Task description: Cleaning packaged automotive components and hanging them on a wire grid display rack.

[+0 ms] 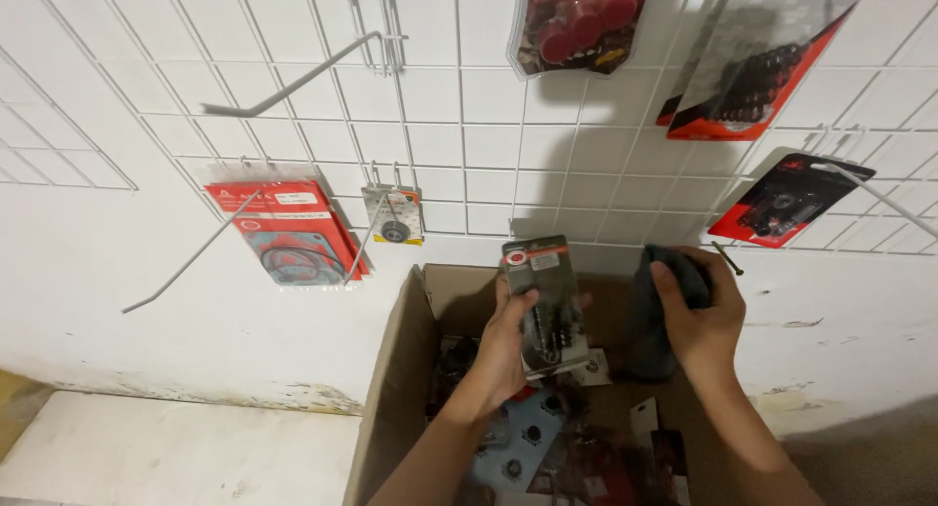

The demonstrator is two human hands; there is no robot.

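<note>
White wire grid (469, 125) on a white wall, hung with blister packages. At 12 o'clock, clear pack of red cylindrical parts (578, 22). At 1 to 2 o'clock, tall red-edged pack of dark metal parts (762, 62), tilted. At 3 o'clock, black-and-red card pack (789, 199), slanted on its hook. At 9 o'clock, red-topped gasket packs (290, 232), stacked; just right of them, small square pack with a round part (393, 215). Bare wire hooks (303, 76) at 10 and 8 o'clock.

Below centre, open cardboard box (405, 369) holding loose packs, blue and red, at 6 o'clock.

Held above the box, near centre: narrow dark blister pack (543, 306), red-and-white round label at top, long axis near vertical, top leaning slightly toward 11 o'clock, face toward the camera.

Left hand (508, 345) closed on the pack from its left and lower edge; thumb across the front, fingers (523, 306) wrapped behind.

Right hand (703, 320) at 4 o'clock, fingers curled tight, bunching a dark grey cloth (657, 320) just right of the pack.
</note>
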